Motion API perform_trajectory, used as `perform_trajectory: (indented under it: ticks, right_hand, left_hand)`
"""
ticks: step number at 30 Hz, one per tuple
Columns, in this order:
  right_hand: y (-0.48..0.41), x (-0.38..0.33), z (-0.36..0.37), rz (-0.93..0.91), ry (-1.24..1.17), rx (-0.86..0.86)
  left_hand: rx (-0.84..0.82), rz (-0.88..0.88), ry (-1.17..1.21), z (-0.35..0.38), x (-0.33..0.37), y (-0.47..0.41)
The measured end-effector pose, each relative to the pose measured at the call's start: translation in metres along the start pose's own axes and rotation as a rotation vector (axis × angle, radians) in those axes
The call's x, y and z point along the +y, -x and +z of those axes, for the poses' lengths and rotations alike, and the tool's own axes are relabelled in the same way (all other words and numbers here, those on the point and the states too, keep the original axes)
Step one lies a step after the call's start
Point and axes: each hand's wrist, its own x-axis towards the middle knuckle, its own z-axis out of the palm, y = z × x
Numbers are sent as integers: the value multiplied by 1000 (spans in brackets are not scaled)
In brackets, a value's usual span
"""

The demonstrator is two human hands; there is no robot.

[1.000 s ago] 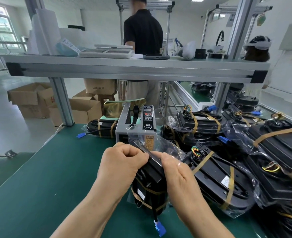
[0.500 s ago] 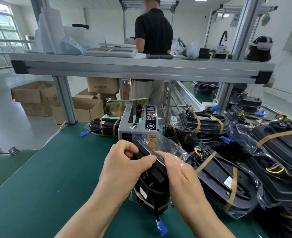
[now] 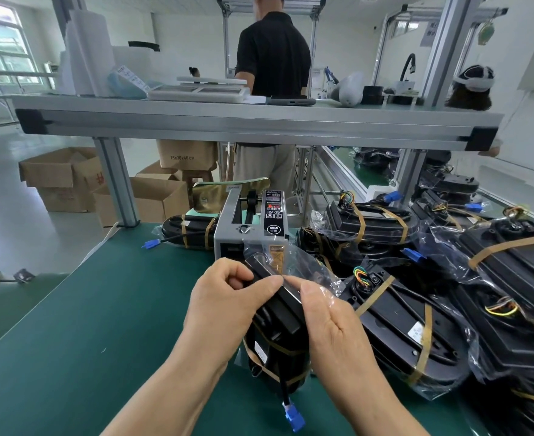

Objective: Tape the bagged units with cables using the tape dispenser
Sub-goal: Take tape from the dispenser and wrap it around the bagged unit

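Hands both curl round the bagged unit (image 3: 280, 338) at 6 o'clock: left hand (image 3: 228, 297) grips its top, right hand (image 3: 331, 322) pinches the clear bag. Tape dispenser (image 3: 250, 228) stands just behind, at 12, on the green bench (image 3: 86, 325). Taped units (image 3: 448, 297) pile at 3; cardboard boxes (image 3: 61, 177) sit on the floor at 10.

Cardboard boxes (image 3: 58, 180) on floor, person (image 3: 273, 55) in black shirt behind aluminium shelf (image 3: 228, 125)
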Motion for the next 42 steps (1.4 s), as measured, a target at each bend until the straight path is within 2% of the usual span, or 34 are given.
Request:
perform_trajectory:
  ticks: [6, 10, 23, 29, 31, 33, 36, 38, 42]
  right_hand:
    - [-1, 6, -2, 17, -20, 7]
    - [-3, 8, -4, -12, -53, -11]
    - [0, 15, -4, -64, -98, -6]
    - [2, 21, -8, -47, -56, 58]
    - [1, 26, -13, -21, -92, 71]
    - [1, 32, -16, -18, -135, 90]
    - [1, 49, -17, -19, -383, 95]
    - [3, 57, -15, -8, -437, 71]
    - [4, 64, -27, 22, -544, 38]
  left_hand:
    - [-64, 4, -89, 0, 7, 4]
    - [-130, -1, -27, -7, 4, -7]
    - [-97, -34, 3, -8, 0, -11]
    - [-89, 6, 44, -8, -2, -2]
    - [-182, 31, 79, -18, -9, -5]
    - [-406, 95, 36, -29, -16, -11]
    - [-698, 136, 0, -34, -22, -15]
    - [-718, 161, 6, -31, -23, -17]
    - [-608, 233, -35, -29, -24, -21]
